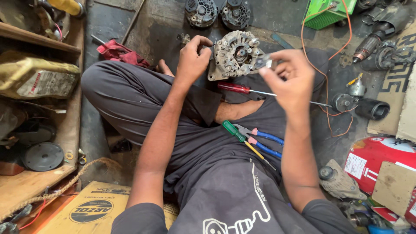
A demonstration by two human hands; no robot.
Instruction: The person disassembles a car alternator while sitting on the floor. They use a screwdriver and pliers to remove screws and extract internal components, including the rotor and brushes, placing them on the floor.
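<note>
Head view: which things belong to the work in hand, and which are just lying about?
In hand:
left hand steadying alternator
right hand pinching small part

Lying about:
red-handled screwdriver
green-handled screwdriver
blue-handled pliers
armature
red rag

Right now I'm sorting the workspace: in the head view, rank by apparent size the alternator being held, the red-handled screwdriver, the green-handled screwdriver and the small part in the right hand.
1. Grey metal alternator
2. Red-handled screwdriver
3. Green-handled screwdriver, nearer the camera, so unsure against the red
4. Small grey part

A round, grey metal alternator housing [235, 55] with ribbed vents and a central bearing hole stands on edge, open face toward the camera, over the person's crossed legs. A small grey part [264, 61] is held just beside its right rim.
</note>
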